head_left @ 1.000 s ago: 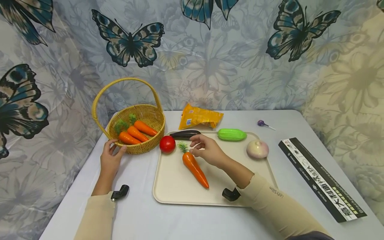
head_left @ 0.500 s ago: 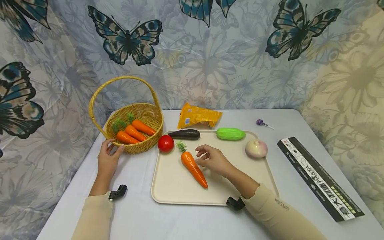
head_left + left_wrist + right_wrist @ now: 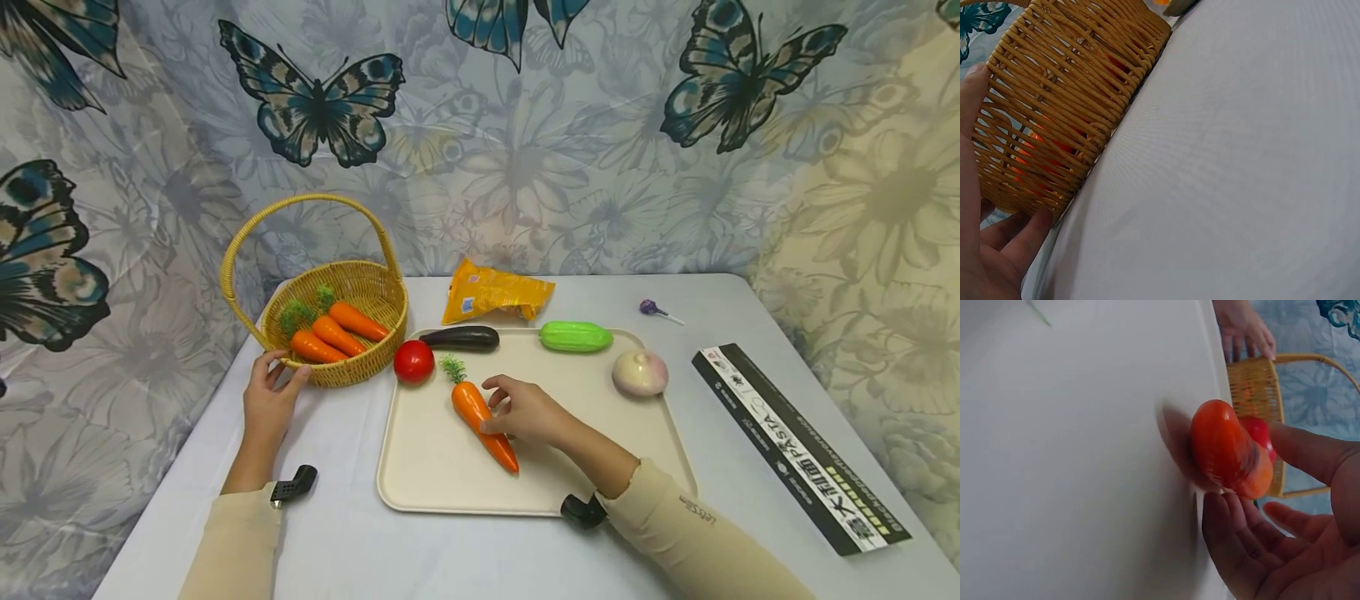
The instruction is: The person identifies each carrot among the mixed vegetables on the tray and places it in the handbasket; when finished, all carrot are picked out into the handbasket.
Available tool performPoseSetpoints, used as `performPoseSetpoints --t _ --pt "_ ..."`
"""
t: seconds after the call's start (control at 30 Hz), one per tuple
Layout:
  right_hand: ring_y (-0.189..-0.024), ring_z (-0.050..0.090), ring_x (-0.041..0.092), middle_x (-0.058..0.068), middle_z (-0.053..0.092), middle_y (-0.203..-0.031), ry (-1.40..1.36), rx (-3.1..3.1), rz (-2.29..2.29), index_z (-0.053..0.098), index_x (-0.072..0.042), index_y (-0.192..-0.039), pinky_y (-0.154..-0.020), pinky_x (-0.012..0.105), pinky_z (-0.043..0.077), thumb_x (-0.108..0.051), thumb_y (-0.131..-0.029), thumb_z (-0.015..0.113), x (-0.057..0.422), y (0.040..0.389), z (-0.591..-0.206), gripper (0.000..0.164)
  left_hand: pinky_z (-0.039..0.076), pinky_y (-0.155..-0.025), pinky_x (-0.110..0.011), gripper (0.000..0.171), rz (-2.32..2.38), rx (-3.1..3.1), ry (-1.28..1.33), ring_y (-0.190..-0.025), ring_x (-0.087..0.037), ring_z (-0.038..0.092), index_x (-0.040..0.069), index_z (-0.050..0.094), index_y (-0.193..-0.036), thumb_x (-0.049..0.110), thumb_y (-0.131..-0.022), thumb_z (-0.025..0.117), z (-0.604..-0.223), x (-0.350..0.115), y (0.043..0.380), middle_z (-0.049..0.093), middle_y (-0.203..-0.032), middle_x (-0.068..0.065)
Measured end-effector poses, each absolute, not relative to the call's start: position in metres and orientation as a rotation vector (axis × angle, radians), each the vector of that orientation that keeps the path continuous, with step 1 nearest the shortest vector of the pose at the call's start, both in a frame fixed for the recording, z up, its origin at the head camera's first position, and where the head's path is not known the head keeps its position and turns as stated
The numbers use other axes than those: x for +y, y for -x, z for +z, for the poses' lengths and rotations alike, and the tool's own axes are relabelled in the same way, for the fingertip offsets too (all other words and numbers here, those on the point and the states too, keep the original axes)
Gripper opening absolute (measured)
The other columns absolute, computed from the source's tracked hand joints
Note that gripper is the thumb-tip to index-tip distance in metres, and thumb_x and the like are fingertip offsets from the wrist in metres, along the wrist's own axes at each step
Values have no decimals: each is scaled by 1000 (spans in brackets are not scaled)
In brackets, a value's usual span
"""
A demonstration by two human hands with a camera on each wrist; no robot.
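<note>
In the head view, an orange carrot (image 3: 474, 408) with a green top lies slantwise on the cream tray (image 3: 420, 492). My right hand (image 3: 528, 410) is at its right side, thumb and fingers spread about it; the right wrist view shows the carrot (image 3: 1225, 444) between thumb and fingertips, with no firm grip visible. My left hand (image 3: 272, 400) holds the near left side of the yellow wicker basket (image 3: 375, 367). In the left wrist view, its thumb and fingers (image 3: 1029, 240) press on the basket's woven wall (image 3: 1072, 94). Several carrots (image 3: 337, 333) lie inside the basket.
A tomato (image 3: 414, 362) sits at the tray's left edge. Along its back lie an eggplant (image 3: 461, 337) and a green cucumber-like vegetable (image 3: 576, 336); an onion (image 3: 640, 372) is at right. Beyond are an orange packet (image 3: 495, 292), a lollipop (image 3: 649, 307) and a pasta box (image 3: 798, 450).
My right hand has moved back from near the carrot's green top, then down beside the middle of the carrot. The left hand stays at the basket, and the carrot lies as before.
</note>
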State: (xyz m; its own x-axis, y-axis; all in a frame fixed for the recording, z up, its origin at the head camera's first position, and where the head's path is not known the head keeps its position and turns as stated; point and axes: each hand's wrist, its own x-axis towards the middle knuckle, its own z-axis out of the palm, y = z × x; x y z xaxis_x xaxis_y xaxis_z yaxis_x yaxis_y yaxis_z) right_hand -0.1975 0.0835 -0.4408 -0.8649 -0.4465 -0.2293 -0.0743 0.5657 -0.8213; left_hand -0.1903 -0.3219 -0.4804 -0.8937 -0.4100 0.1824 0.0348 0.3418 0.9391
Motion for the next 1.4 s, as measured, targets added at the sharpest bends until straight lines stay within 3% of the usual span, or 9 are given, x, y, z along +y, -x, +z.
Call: performPoseSetpoints --t 0.4,0.97,1.4 --pt "-66 60 19 3 61 -88 491 2384 -1033 55 -8 -131 -58 30 54 -17 -78 82 78 199 -445 60 41 -104 -45 60 -1554 -2244 -330 -138 -27 35 9 43 -140 30 -90 71 -484 -328 187 26 -156 -4" --pt "-72 61 22 9 59 -98 450 2242 -1262 54 -10 -130 -62 35 58 -6 -80 79 76 208 -430 56 40 -105 -47 60 -1571 -2215 -329 -138 -28 35 7 44 -138 29 -90 72 -485 -328 187 25 -156 -5" --pt "-80 62 24 11 59 -101 443 2236 -1396 55 -8 -128 -65 35 59 -4 -82 76 55 236 -418 50 39 -106 -47 60 -1597 -2216 -310 -139 -26 34 9 44 -137 32 -89 72 -485 -324 192 26 -156 -3"
